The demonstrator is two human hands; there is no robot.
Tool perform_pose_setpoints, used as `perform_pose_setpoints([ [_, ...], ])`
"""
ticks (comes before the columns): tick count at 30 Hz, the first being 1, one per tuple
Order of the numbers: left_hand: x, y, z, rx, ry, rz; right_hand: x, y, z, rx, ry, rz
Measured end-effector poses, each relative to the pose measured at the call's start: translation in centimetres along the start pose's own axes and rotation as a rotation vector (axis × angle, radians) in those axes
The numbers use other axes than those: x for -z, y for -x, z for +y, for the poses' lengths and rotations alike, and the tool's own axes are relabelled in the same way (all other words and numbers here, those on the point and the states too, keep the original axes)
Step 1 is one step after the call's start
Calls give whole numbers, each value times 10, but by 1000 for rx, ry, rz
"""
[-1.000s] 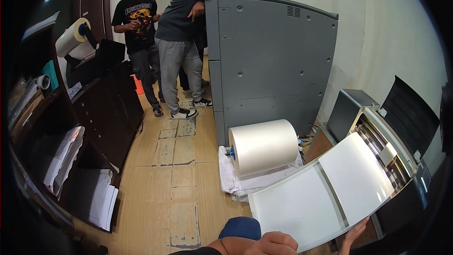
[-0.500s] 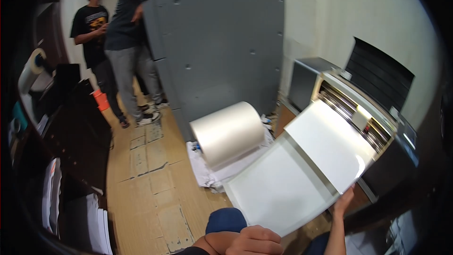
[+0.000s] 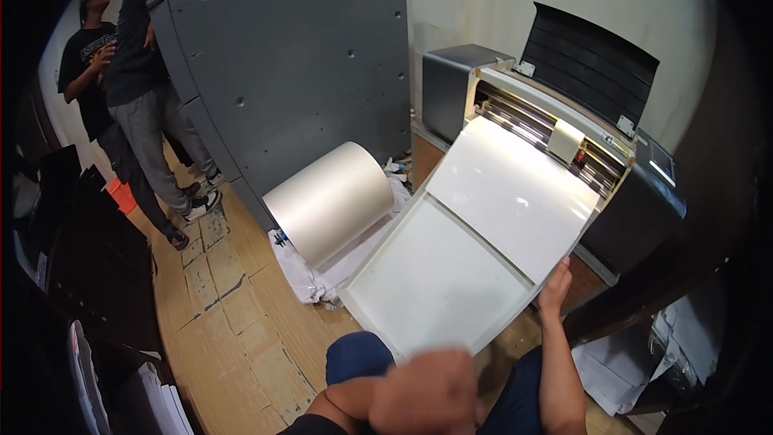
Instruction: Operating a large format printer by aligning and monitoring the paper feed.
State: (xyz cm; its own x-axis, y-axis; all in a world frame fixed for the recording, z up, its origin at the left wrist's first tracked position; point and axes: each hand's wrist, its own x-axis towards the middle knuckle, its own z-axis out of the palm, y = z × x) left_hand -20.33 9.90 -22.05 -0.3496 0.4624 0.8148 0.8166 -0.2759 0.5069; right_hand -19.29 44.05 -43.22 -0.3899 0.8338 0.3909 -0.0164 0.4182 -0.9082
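A white sheet [image 3: 515,201] comes out of a machine that looks like a cutting plotter [image 3: 564,141], its black lid raised. The sheet's lower edge lies over a shallow white tray [image 3: 435,282] sloping down toward my knees. My right hand [image 3: 554,288] grips the tray's right edge, close to the sheet's lower right corner; some of its fingers are hidden underneath. My left hand [image 3: 427,393] is over my lap at the tray's near end. Motion smears its fingers, and I cannot see anything in it.
A large roll of pale film [image 3: 332,203] lies on crumpled white wrapping [image 3: 302,278] left of the tray. Behind it stands a tall grey cabinet [image 3: 282,72]. Two people stand at far left. Dark shelving with papers [image 3: 161,399] lines the left; white packages [image 3: 620,362] lie at right.
My view has swung right and down, so the machine, tray and roll appear further left. My left hand was a clear fist and is now blurred. The right hand stays on the tray edge.
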Motion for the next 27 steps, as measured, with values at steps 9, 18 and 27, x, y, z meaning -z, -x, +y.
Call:
perform_pose_setpoints([
  [9, -42, -33, -41, 86, 560, 458, -3, 4, -14, 28, 26, 15],
  [18, -43, -34, -38, 255, 689, 473, -3, 4, -8, 51, 23, 20],
  [27, -44, -29, -34, 249, 765, 448, -5, 4, -10, 40, 22, 21],
])
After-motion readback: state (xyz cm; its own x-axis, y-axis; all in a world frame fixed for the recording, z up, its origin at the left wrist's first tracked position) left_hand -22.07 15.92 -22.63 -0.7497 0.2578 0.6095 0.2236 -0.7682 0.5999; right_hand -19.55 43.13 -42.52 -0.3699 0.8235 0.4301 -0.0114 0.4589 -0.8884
